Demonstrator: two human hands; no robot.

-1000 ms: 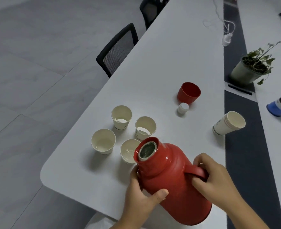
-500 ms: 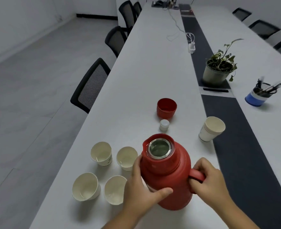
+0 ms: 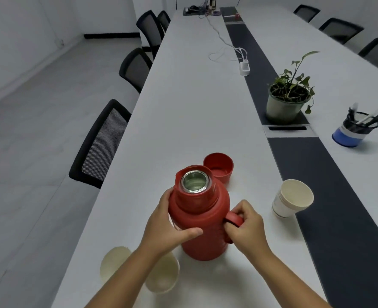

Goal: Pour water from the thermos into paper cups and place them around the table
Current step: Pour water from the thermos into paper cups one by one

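Observation:
A red thermos point(image 3: 202, 218) stands upright on the white table point(image 3: 183, 121), its metal mouth uncovered. My left hand point(image 3: 168, 230) wraps the thermos body from the left. My right hand point(image 3: 246, 227) grips its handle on the right. Two paper cups show near the bottom: one point(image 3: 114, 262) left of my left forearm, another point(image 3: 163, 276) partly under it. The other cups are hidden or out of view. A stack of spare paper cups point(image 3: 291, 198) lies tilted to the right. The red thermos cap point(image 3: 219, 166) sits just behind the thermos.
A potted plant point(image 3: 286, 101) and a blue pen holder point(image 3: 352, 130) stand at the right. A dark strip point(image 3: 330, 196) runs down the table's middle. A white charger with cables point(image 3: 244, 67) lies farther back. Black chairs point(image 3: 101, 143) line the left edge.
The thermos went from tilted over the cups to upright on the table, and sits farther from them. The view lifted, so the cups slid to the bottom edge. Both hands kept their hold.

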